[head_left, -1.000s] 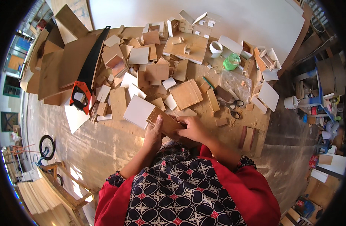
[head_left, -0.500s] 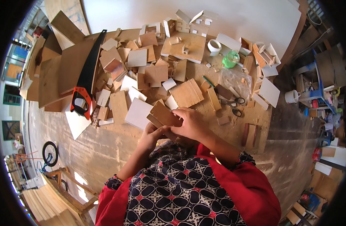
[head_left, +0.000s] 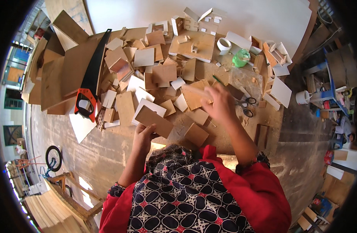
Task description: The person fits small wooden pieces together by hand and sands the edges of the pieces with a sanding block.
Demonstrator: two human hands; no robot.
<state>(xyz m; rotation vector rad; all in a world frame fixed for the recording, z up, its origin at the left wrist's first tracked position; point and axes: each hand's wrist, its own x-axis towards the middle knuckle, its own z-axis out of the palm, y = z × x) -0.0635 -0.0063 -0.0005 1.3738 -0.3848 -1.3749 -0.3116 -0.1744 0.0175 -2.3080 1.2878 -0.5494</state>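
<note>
My left hand (head_left: 142,134) grips the end of a brown rectangular wooden board (head_left: 157,121), thumb on its top face. Its far end tilts over the near part of the table. My right hand (head_left: 221,104) is raised to the right, pinching a thin pale wooden strip (head_left: 198,91), blurred by motion. Below that strip lies a square wooden block (head_left: 191,101) with a rough edge. Another brown board (head_left: 196,134) rests at the table's near side, between my hands. Beneath the left-hand board is a white-faced panel (head_left: 147,108).
A handsaw with an orange handle (head_left: 85,104) leans at left beside large boards. Wood offcuts (head_left: 163,73) heap the table's middle. Tape roll (head_left: 224,46), green bottle (head_left: 240,58), black-handled scissors (head_left: 248,106) and pencil (head_left: 217,79) lie to the right. A small wooden model (head_left: 202,23) stands at the back.
My hands have moved apart. The left keeps a brown board, now lowered and turned flatter. The right has swung up and right with the thin strip. A brown board now shows between them.
</note>
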